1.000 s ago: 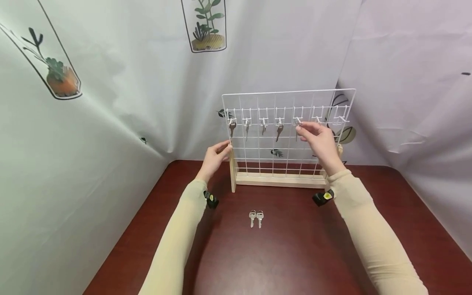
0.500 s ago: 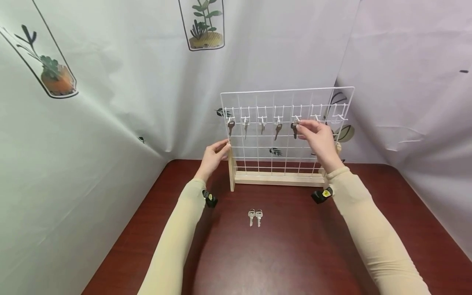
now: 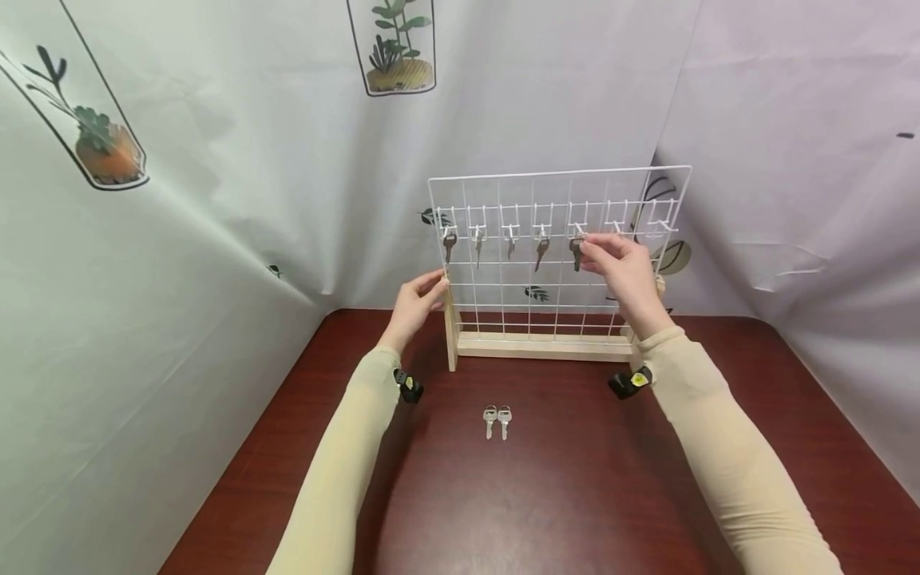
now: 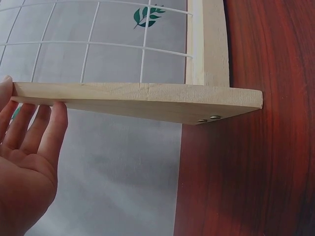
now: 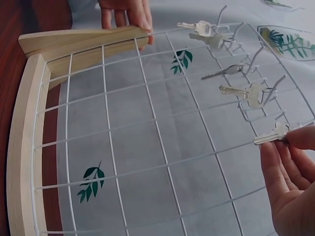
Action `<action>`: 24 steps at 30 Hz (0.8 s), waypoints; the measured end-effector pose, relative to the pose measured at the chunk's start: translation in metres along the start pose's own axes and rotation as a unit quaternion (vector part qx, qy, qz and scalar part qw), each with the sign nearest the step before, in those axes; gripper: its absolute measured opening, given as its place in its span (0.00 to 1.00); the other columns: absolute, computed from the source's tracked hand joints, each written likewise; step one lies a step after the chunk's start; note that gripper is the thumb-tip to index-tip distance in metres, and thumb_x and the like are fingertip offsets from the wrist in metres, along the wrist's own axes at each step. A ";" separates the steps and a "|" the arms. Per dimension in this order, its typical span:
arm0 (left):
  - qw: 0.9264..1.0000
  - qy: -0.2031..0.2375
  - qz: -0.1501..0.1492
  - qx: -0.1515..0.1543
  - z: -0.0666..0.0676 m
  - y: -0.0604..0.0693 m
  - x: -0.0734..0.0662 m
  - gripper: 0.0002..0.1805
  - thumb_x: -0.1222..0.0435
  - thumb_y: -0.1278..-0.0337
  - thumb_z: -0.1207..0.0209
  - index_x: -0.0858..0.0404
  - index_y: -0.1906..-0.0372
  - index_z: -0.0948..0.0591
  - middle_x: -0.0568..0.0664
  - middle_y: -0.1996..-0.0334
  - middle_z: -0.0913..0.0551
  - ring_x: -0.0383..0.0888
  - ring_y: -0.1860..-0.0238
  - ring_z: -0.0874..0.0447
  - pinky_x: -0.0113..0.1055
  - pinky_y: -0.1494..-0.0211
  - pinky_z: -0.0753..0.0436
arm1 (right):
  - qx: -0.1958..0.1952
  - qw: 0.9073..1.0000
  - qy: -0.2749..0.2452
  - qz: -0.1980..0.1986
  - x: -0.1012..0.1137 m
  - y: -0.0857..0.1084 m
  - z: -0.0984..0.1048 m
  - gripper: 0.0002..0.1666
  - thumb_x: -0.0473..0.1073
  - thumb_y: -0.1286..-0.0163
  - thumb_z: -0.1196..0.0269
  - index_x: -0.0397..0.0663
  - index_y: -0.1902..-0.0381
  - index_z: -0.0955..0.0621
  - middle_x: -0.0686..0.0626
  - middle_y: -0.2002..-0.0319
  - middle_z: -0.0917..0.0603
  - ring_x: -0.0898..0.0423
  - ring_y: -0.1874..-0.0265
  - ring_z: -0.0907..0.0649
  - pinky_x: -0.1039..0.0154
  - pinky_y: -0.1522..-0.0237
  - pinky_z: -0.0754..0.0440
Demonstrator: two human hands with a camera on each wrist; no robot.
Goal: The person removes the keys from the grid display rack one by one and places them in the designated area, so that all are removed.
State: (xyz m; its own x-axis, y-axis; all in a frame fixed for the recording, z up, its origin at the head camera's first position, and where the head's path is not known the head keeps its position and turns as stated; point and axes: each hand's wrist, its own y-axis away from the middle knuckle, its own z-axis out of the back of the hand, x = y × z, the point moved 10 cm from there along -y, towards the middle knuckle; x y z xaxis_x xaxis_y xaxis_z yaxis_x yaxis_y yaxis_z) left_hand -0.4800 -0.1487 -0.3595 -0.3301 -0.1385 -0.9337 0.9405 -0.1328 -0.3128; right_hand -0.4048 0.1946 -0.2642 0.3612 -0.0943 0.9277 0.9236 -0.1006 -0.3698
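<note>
While steadying the wooden upright (image 4: 123,93) with the left hand (image 3: 415,308), pinches a flat metal key (image 5: 276,132) between thumb and fingers of the right hand (image 3: 628,278), just below the fifth hook (image 3: 577,229) from the left. Grasps the wooden upright with the left fingers almost straight along its outer face and the thumb at its edge. Holds the key by its broad head, with the narrow blade clear of the fingers; impossible to tell from these angles whether hung on the hook or only beside it. Works at a wire grid (image 3: 530,263) of thin white rods in rectangular mesh, framed in pale, grainy wood, with a straight base bar (image 3: 544,347) along the bottom and two metal screws (image 4: 215,117) low on the tapering side. Has four more keys (image 5: 253,95) hanging to the left, one to a hook, silvery in the right wrist view. Has two loose keys (image 3: 490,423) lying side by side on the glossy red-brown table (image 3: 503,511). Wears cream sleeves (image 3: 334,471). Backed by creased pale cloth (image 3: 237,200), printed with leaf sprigs and two outlined containers (image 3: 401,76): one holding leafy stems over a tan layer, the other greenery above an orange-brown mass.
</note>
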 end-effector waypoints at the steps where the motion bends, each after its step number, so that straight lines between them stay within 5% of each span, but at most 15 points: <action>1: 1.000 0.002 0.000 0.000 0.000 0.000 0.000 0.27 0.56 0.30 0.38 0.66 0.33 0.23 0.59 0.37 0.21 0.52 0.39 0.21 0.41 0.45 0.15 | -0.001 1.000 -0.012 -0.001 0.000 0.000 0.000 0.21 0.42 0.28 0.35 0.30 0.45 0.20 0.54 0.59 0.15 0.61 0.66 0.13 0.71 0.56 0.14; 15: 1.000 0.018 0.015 0.008 -0.002 -0.001 0.002 0.28 0.59 0.28 0.40 0.69 0.30 0.27 0.62 0.34 0.25 0.56 0.36 0.24 0.50 0.40 0.18 | -0.001 0.993 -0.114 -0.003 0.006 0.006 0.001 0.16 0.37 0.31 0.32 0.30 0.51 0.18 0.48 0.62 0.12 0.60 0.67 0.13 0.69 0.58 0.13; 24: 1.000 -0.004 0.000 -0.006 -0.001 0.001 -0.001 0.27 0.56 0.30 0.38 0.66 0.33 0.23 0.60 0.36 0.22 0.54 0.39 0.20 0.43 0.47 0.14 | -0.002 0.990 -0.139 0.002 0.012 0.011 0.003 0.10 0.37 0.32 0.31 0.34 0.56 0.14 0.50 0.63 0.12 0.59 0.67 0.13 0.67 0.58 0.13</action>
State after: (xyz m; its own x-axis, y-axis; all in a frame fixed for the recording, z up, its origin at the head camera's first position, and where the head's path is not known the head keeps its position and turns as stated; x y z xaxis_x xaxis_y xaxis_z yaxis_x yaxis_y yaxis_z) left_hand -0.4787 -0.1479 -0.3590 -0.3313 -0.1466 -0.9321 0.9411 -0.1215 -0.3154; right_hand -0.3903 0.1954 -0.2570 0.3861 0.1811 0.9045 0.9221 -0.1039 -0.3728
